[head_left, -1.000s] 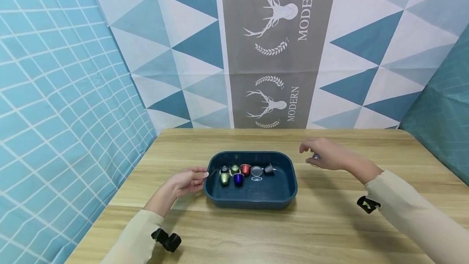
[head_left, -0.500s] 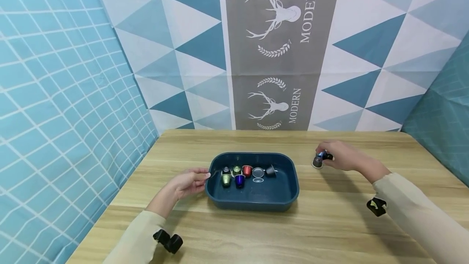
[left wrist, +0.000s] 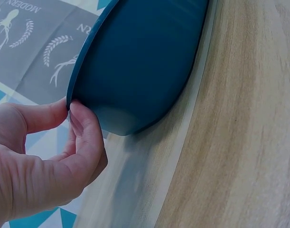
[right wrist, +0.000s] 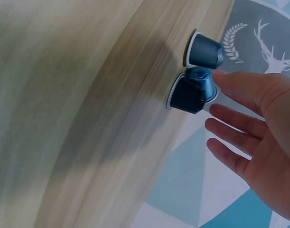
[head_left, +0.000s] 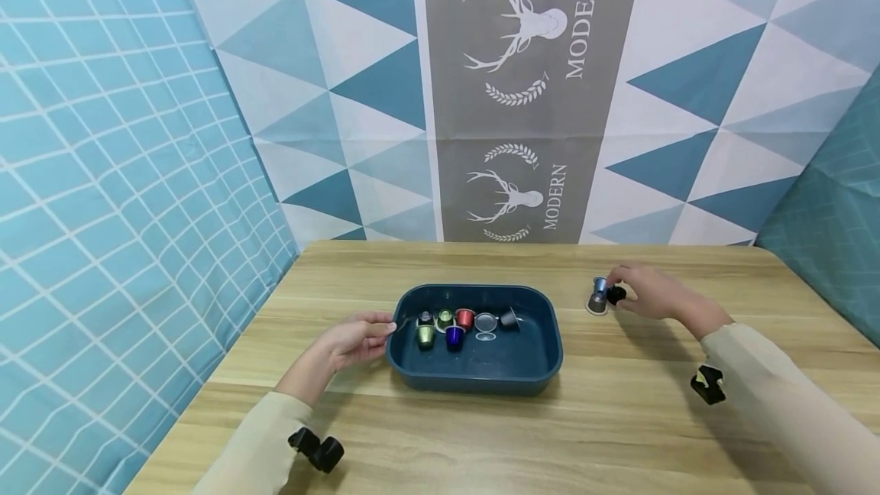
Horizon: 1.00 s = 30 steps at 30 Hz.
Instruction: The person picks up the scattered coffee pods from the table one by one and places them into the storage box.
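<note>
My left hand [head_left: 352, 344] pinches the left rim of a dark blue tray [head_left: 474, 385] between thumb and fingers; the left wrist view shows the grip on the tray wall [left wrist: 140, 57] close up. To the tray's right, my right hand [head_left: 649, 292] is beside three small coffee capsules. In the right wrist view a blue capsule [right wrist: 209, 85] lies between two dark capsules, one dark capsule [right wrist: 204, 51] above it and another dark capsule [right wrist: 186, 95] overlapping it below. A fingertip is right at the blue capsule, while the other fingers are spread loosely.
Inside the tray lie several capsules: a red capsule [head_left: 464, 318], a deep blue capsule [head_left: 454, 338], a light green capsule [head_left: 425, 337], a grey capsule [head_left: 509, 318] and others. A silver round face [head_left: 485, 321] shows among them. Wooden tabletop [head_left: 481, 441] surrounds the tray.
My right hand has shifted to the right, bringing the capsules on the table into view. The left hand keeps its hold on the tray, and the tray's contents look the same.
</note>
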Tool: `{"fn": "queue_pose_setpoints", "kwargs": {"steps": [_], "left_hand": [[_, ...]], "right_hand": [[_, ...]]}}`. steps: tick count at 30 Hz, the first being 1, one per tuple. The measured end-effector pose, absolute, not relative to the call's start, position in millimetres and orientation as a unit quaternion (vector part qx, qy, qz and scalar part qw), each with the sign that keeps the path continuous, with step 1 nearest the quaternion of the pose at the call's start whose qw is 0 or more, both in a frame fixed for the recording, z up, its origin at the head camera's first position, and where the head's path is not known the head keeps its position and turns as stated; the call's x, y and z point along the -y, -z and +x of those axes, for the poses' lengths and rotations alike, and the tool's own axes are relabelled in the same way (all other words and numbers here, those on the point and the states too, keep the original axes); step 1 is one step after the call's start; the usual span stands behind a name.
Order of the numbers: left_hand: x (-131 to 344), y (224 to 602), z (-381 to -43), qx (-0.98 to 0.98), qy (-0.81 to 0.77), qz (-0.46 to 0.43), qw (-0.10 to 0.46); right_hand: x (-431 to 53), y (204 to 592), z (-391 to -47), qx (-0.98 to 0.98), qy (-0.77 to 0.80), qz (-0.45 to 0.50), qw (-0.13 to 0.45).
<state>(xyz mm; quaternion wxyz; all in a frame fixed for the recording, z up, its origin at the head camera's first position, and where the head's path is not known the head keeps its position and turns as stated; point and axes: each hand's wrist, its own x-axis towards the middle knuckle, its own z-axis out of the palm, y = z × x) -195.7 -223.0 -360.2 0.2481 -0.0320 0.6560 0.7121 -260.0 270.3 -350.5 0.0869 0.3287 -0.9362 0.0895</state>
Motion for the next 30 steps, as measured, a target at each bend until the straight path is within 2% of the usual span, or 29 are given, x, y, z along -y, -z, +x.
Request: {"fn": "queue_pose_setpoints", "kwargs": {"steps": [20, 30], "left_hand": [[223.7, 357.8, -196.8, -0.664, -0.708, -0.030, 0.241], [223.7, 361.6, -195.4, -0.660, -0.710, -0.037, 0.244]], "right_hand": [[-272.7, 358.0, -261.6, 0.932, -0.102, 0.337, 0.089], [-277.4, 375.1, -262.3, 0.928, -0.112, 0.347, 0.080]]}}
